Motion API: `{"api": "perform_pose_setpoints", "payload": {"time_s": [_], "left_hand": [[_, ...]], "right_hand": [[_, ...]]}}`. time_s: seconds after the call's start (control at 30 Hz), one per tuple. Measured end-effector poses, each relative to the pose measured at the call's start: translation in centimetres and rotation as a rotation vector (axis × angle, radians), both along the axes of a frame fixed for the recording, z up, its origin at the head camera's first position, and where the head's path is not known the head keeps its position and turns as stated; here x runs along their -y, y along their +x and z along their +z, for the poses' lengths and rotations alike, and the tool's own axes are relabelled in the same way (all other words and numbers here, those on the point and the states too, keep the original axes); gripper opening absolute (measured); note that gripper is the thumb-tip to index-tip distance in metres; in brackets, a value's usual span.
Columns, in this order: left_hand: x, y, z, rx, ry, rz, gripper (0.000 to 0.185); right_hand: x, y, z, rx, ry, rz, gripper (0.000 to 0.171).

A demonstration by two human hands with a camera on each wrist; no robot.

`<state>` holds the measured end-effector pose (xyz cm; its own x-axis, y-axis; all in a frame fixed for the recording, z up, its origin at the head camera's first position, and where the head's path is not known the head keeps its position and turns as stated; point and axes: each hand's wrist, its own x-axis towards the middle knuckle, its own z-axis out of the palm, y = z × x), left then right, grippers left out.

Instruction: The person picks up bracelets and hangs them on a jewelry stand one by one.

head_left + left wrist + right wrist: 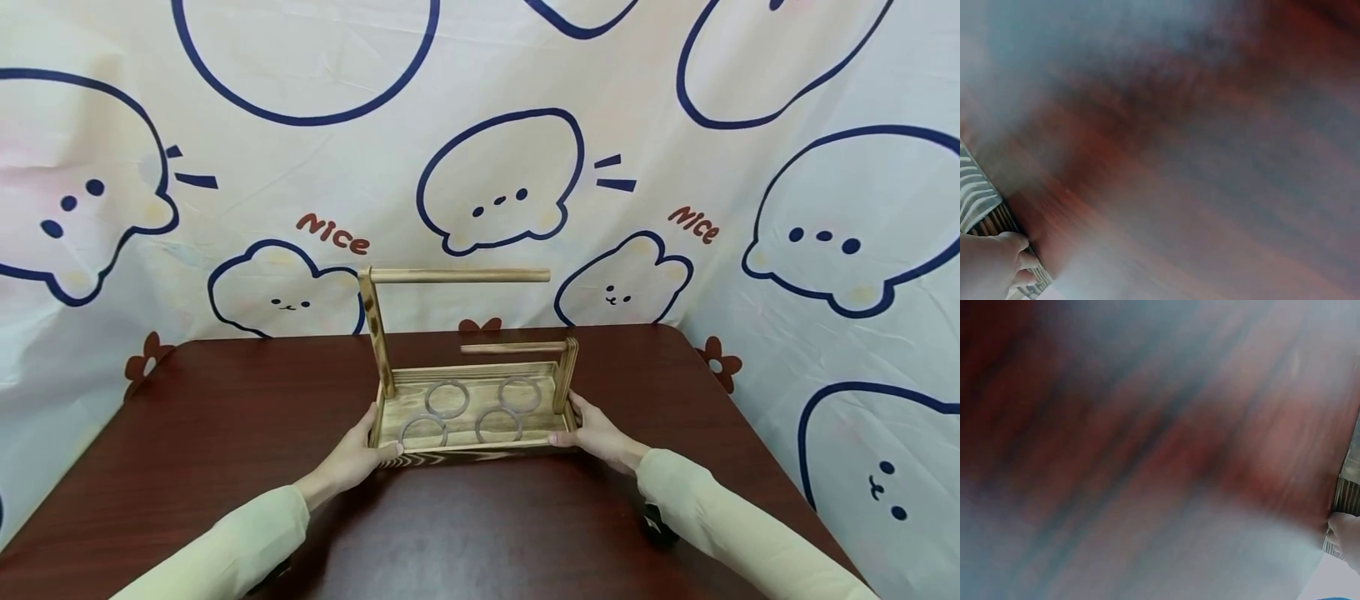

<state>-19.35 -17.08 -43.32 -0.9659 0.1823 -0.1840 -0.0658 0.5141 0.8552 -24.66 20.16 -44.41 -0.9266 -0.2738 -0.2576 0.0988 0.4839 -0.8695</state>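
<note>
A wooden jewelry stand [476,454] stands on the table, a shallow tray with a post at either end. The taller left post carries a long horizontal rod [461,276]; a shorter rod [513,347] extends from the right post. Several pale bangles [519,393] lie in the tray. My left hand [351,457] grips the tray's left end, thumb over the front rim. Opposite it, my right hand [603,437] holds the right end, thumb likewise at the front. Both wrist views catch only a corner of the stand [975,190] and part of each hand.
The dark red-brown table [247,417] spreads around the stand on all sides. Behind it and at the sides hangs a white cloth [480,75] printed with blue cartoon outlines. Blur covers much of both wrist views.
</note>
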Motion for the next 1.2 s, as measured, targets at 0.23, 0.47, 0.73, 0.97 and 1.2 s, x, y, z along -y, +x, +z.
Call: {"api": "perform_pose_setpoints", "payload": {"time_s": [0.23, 0.47, 0.73, 0.97, 1.2], "left_hand": [[0.1, 0.5, 0.0, 0.013, 0.016, 0.002, 0.091], [0.1, 1.0, -0.3, 0.019, 0.037, 0.009, 0.091], [0.3, 1.2, -0.5, -0.001, 0.027, 0.007, 0.092], [0.3, 1.2, -0.5, 0.002, 0.017, 0.003, 0.092], [0.3, 1.2, -0.5, 0.005, 0.025, 0.015, 0.091]], "right_hand": [[0.0, 0.5, 0.0, 0.004, -0.013, 0.004, 0.103], [0.0, 1.0, -0.2, 0.002, -0.022, 0.013, 0.104], [0.1, 1.7, -0.2, -0.021, -0.022, 0.001, 0.104], [0.2, 1.9, -0.3, -0.022, -0.026, 0.003, 0.104], [0.2, 1.9, 0.0, -0.021, -0.038, 0.007, 0.102]]}}
